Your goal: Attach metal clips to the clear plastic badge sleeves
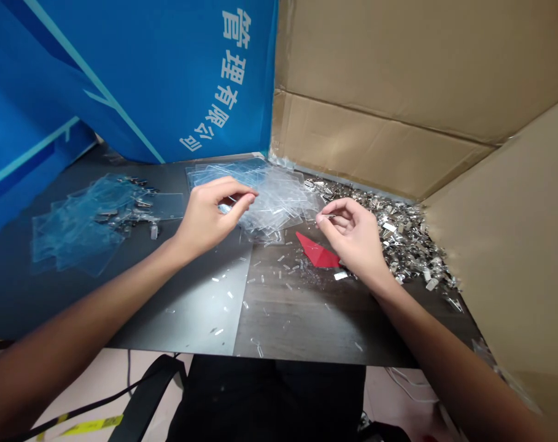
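Plastic sleeves (285,193) near the desk's (297,319) back edge, left hand (209,212) above, fingertips together, right hand (356,236) pinching a metal piece (328,215) (tiny from here)

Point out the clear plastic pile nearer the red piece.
The middle pile, just beyond the red piece; the left pile, with metal clips at its right side, lies much farther away.

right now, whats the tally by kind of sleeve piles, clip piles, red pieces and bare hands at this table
See-through sleeve piles: 2 (left pile, middle pile)
Main metal clip pile: 1
Red piece: 1
Bare hands: 2 (left hand, right hand)
Total: 6
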### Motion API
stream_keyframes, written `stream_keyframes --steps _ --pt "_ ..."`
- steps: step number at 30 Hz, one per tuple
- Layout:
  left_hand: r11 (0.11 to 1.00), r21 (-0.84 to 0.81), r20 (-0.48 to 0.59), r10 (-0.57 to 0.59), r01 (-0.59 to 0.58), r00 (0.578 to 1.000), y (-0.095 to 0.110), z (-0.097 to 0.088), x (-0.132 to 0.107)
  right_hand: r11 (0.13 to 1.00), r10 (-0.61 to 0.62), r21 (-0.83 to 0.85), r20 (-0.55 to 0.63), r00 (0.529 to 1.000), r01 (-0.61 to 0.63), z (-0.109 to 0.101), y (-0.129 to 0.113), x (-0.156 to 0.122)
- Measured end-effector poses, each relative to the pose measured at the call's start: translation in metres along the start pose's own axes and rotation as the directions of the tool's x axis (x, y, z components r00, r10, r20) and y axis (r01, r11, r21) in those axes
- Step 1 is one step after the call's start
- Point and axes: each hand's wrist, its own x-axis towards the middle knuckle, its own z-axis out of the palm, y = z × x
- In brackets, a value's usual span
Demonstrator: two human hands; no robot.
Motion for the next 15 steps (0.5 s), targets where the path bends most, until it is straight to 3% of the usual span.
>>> stream_keyframes --steps 4,7,11,15 --pt "0.917 -0.337 0.083 -0.196 0.212 0.977 0.011 0.015 -0.01 0.974 0.055 0.212 0.108 0.993 -0.077 0.005 -0.009 -0.006" --pt "0.811 -0.469 0.221 -0.278 0.351 0.935 0.014 0.024 -0.017 0.964 0.016 0.259 0.183 0.983 -0.064 0.006 -0.015 -0.012" --pt "0.674 -0.576 0.34 -0.317 0.463 0.885 0.017 0.03 -0.026 0.979 -0.09 0.198 0.235 0.968 0.044 0.01 -0.018 -0.019" --pt "0.558 -0.679 0.394 -0.272 0.478 0.878 0.021 0.032 -0.031 0.978 -0.145 0.188 0.289 0.946 0.092 0.016 -0.013 -0.024"
